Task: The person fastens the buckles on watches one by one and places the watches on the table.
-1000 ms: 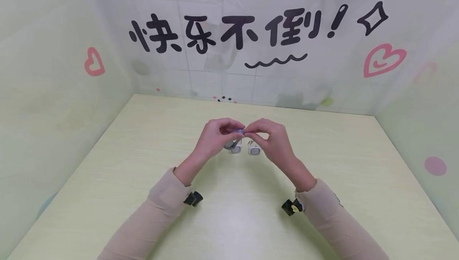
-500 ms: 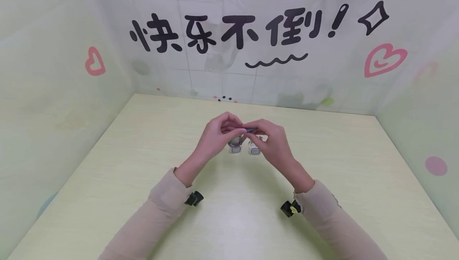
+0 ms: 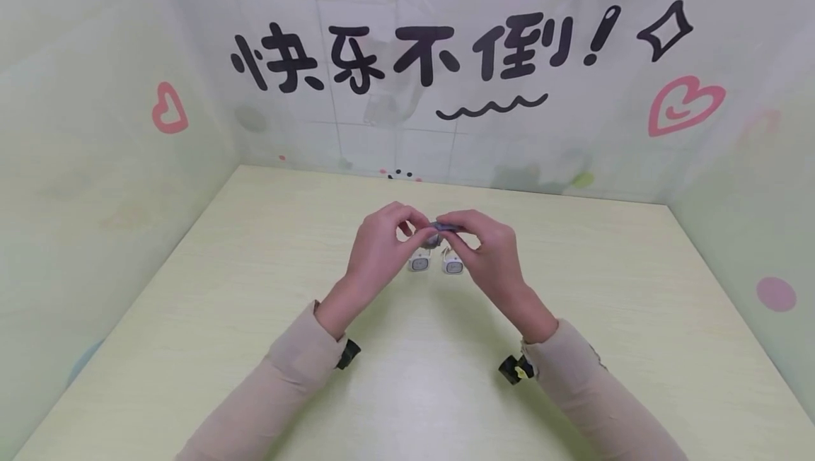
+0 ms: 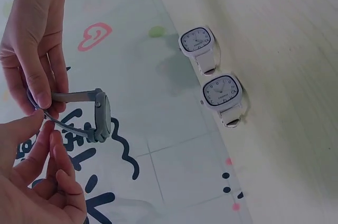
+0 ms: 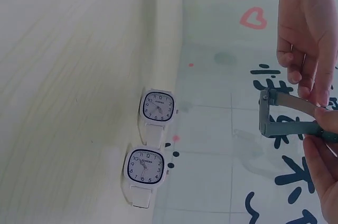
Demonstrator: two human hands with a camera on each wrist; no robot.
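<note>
Between my two hands is a grey-blue wristwatch (image 4: 102,115), its strap bent into a loop and its case hanging below my fingertips. My right hand (image 3: 493,252) pinches the overlapping strap (image 5: 293,128) between thumb and fingers. From the other side, the thumb and index finger of my left hand (image 3: 382,249) pinch the strap close to the right fingertips. The fingers cover the strap ends, so I cannot tell whether the buckle is fastened. Past the hands, two white watches with square faces stand side by side: a left one (image 3: 419,263) and a right one (image 3: 453,265).
A pale wood-grain table (image 3: 414,390) lies beneath the hands. Behind it hangs a white printed sheet (image 3: 395,121) with black lettering and pink hearts, and similar sheets close off both sides. A small black camera sits at each wrist.
The grey-blue watch's case has moved slightly right, from under my left hand to between both hands. More of its strap now shows at my right fingers. The white watches stay put.
</note>
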